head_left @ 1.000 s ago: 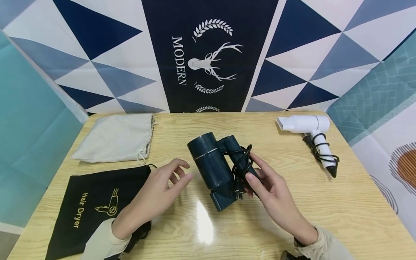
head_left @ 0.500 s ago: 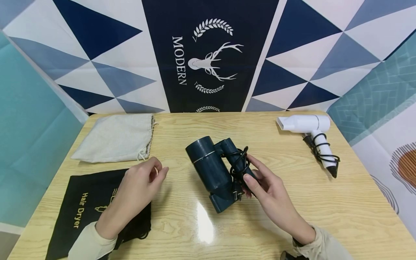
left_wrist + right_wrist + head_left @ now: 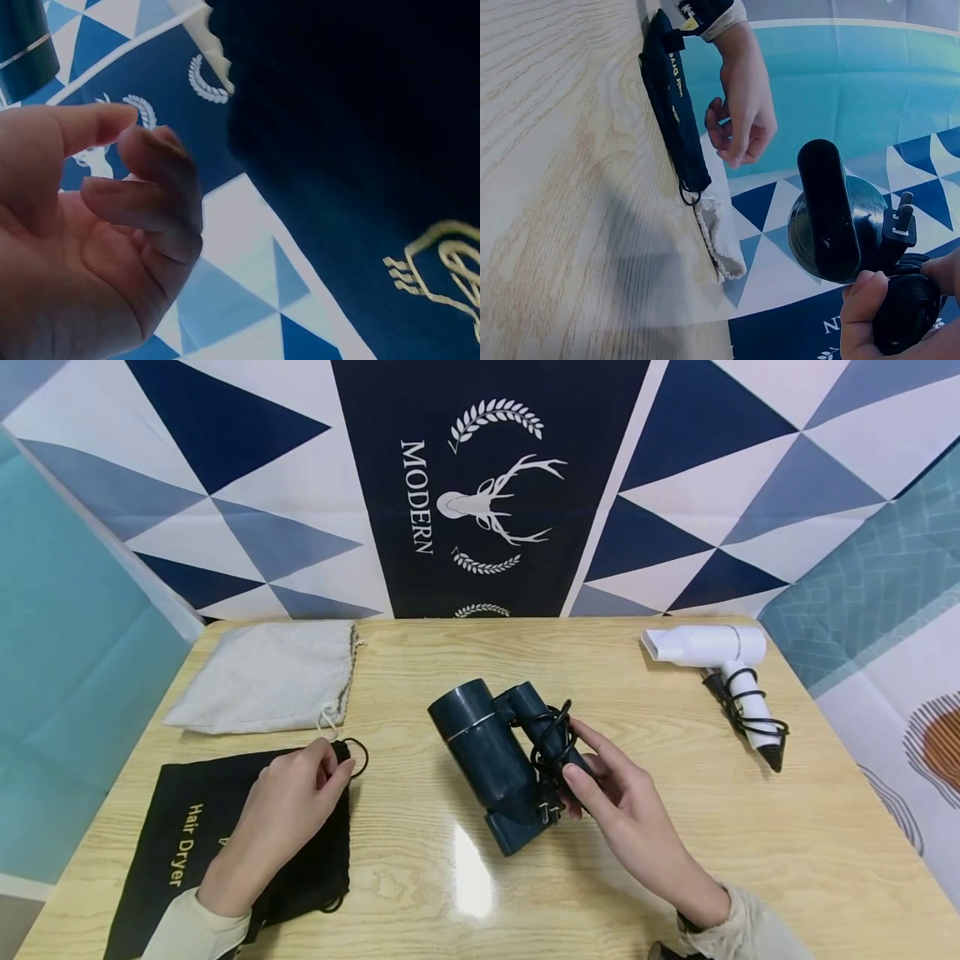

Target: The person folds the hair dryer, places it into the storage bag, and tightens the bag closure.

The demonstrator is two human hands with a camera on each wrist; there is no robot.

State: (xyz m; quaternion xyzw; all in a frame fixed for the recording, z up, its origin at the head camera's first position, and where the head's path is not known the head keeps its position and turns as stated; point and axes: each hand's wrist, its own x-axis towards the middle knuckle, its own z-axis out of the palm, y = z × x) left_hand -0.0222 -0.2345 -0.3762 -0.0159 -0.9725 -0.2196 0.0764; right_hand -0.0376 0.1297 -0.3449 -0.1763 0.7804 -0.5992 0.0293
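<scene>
My right hand point(image 3: 633, 810) grips the handle of a dark blue-green hair dryer point(image 3: 487, 752), with its black cord point(image 3: 553, 727) wound around the handle. The two-pin plug point(image 3: 901, 221) sticks out beside the dryer in the right wrist view. On the left, my left hand point(image 3: 281, 806) hovers over a black drawstring pouch point(image 3: 168, 802) with gold "Hair Dryer" lettering, partly hiding its printed picture. The right wrist view shows a gap between this hand and the pouch. Loosely curled fingers point(image 3: 142, 202) hold nothing in the left wrist view.
A white hair dryer point(image 3: 708, 646) with a wrapped black cord lies at the back right of the wooden table point(image 3: 420, 902). A pale cloth drawstring bag point(image 3: 266, 677) lies at the back left, behind the black pouch. Patterned cloth walls point(image 3: 292, 527) border the table.
My left hand has moved left from near the dark hair dryer to over the black pouch. The right hand and the dryer have shifted slightly down and left.
</scene>
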